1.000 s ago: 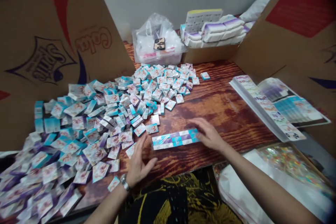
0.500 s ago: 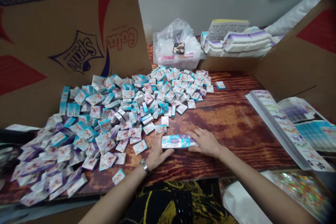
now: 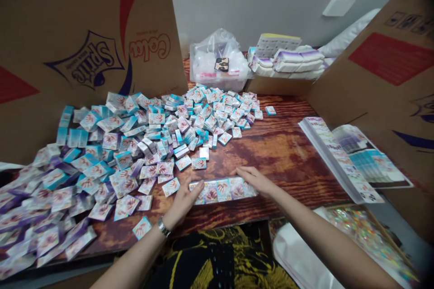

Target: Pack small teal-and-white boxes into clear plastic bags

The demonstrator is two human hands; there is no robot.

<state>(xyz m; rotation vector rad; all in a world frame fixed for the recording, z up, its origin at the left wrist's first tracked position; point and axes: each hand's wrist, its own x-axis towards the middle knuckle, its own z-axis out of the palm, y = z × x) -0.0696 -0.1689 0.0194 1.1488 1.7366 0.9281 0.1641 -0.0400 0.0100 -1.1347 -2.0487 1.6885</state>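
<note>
A row of several small printed boxes in shiny clear wrap, a wrapped pack [image 3: 224, 190], lies near the table's front edge with its hand-print faces up. My left hand [image 3: 181, 201], with a metal watch on the wrist, grips the left end, thumb over the top. At the opposite end, my right hand [image 3: 256, 181] has its fingers bent round the far edge and corner; its thumb is hidden. A large heap of loose small boxes [image 3: 156, 118], white with blue or purple sides, spreads left of and behind the pack.
Big cardboard boxes stand left [image 3: 84, 18] and right [image 3: 373, 95]. A clear plastic tub [image 3: 217, 79] and a carton of wrapped packs [image 3: 281, 85] sit at the back. Printed sheets [image 3: 334, 158] lie on the right. Below them is a box of colourful small pieces [image 3: 359, 235].
The pack has been rolled from its coloured side onto its back, so the hand-print faces now show. Both hands have shifted along its ends. The view has swung slightly right.
</note>
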